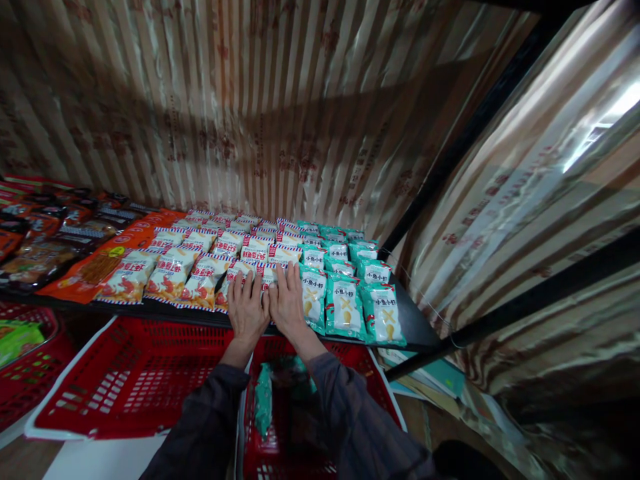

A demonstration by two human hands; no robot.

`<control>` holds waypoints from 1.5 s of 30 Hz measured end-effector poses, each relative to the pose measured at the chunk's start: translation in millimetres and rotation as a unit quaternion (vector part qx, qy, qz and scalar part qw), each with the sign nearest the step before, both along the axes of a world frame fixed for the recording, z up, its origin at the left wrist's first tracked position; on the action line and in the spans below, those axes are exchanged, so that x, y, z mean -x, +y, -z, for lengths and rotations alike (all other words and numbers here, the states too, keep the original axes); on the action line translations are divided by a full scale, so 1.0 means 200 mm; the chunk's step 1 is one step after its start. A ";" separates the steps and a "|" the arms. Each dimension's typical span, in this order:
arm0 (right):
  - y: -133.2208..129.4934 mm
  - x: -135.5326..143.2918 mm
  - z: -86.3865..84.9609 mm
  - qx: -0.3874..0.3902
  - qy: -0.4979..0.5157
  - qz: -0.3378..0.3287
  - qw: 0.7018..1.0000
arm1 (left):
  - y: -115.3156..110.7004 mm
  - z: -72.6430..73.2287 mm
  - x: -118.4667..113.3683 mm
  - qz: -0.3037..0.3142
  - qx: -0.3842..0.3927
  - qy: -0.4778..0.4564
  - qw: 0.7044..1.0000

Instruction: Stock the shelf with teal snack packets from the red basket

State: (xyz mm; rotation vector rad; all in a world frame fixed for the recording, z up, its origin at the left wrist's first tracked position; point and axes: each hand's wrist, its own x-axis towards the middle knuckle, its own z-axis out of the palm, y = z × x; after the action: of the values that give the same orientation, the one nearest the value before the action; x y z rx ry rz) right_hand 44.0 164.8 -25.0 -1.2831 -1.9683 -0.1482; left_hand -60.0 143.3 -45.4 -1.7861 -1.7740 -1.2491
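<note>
Rows of white snack bags with red lettering lie on a black shelf. My left hand lies on the front bags of this kind, palm down with fingers spread. Close beside it, my right hand rests flat on the neighbouring white bag, fingers stretched out. Just right of my right hand, several green-and-white bags fill the shelf's right part in rows. Neither hand is wrapped round a bag. The hands cover part of the front white bags.
Orange packs and dark packs lie on the left. Below the shelf are a red basket, another red basket holding green bags, and a third. A black metal bar slants on the right.
</note>
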 end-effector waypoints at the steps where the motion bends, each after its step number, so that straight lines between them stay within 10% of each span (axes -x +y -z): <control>1: -0.03 -0.02 0.00 -0.005 0.000 0.002 1.000 | 0.00 0.00 0.00 -0.001 -0.005 0.000 1.000; 11: -0.15 -0.23 0.05 -0.015 -0.015 0.110 0.994 | -0.09 -0.06 -0.13 0.031 -0.010 0.024 0.999; 29: -0.08 -0.30 0.10 -0.017 -0.019 0.052 0.998 | -0.10 0.00 -0.27 0.098 -0.001 0.071 0.993; 45: -0.02 -0.52 0.02 -0.042 -0.026 0.073 0.996 | -0.02 -0.21 -0.43 0.090 0.080 0.077 0.990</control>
State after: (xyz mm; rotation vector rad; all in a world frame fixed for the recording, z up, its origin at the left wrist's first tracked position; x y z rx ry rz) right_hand 147.9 161.0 -28.1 -1.3793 -1.8906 -0.3344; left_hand 25.6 139.2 -3.8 -2.1122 -1.7000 -1.0224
